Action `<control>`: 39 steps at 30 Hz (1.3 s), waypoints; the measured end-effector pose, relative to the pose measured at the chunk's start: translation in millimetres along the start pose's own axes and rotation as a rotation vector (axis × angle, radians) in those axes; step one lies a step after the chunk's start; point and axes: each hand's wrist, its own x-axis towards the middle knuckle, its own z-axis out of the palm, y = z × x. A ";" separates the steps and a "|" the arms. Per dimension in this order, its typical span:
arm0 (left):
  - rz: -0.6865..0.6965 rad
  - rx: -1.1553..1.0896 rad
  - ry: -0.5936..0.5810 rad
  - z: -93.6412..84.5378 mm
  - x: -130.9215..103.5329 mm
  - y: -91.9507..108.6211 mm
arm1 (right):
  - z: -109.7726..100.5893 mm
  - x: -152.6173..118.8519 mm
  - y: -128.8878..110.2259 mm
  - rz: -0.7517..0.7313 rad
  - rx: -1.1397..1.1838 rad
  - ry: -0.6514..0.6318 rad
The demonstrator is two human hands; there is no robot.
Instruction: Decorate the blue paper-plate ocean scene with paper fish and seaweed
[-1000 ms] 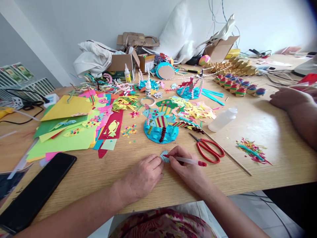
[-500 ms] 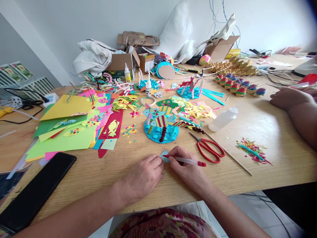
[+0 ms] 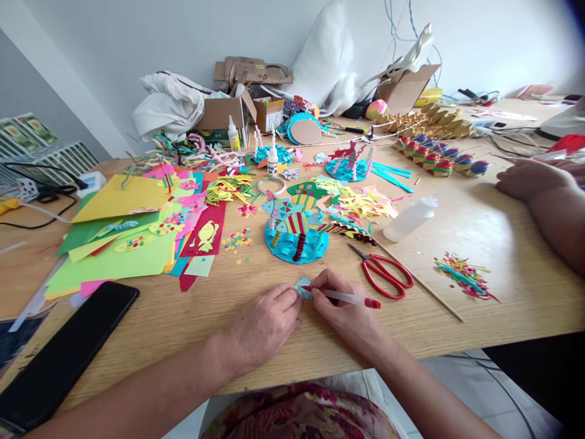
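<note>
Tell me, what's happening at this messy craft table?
A person sits at a wooden table doing paper crafts. The left hand pins a small blue paper cutout to the tabletop while the right hand holds a red-capped pen with its tip on that cutout. Red scissors lie just beyond, behind them a blue paper disc with striped fish. Another person's hand rests at the right edge.

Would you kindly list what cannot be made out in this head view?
- Blue paper piece: mostly hidden between the left hand and right hand; its shape is unclear.
- Pen tip: covered by the right fingers.
- Black phone: cut off at the left edge.
- Another person's hand: fingers blurred.
</note>
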 end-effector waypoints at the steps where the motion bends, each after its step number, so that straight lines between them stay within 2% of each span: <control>1: 0.003 0.001 0.003 0.4 -0.3 0.0 | -0.3 -0.1 -0.2 0.003 0.004 -0.004; 39: -0.012 0.005 -0.008 -0.4 0.2 2.1 | -1.5 -1.0 3.0 -0.008 -0.036 0.005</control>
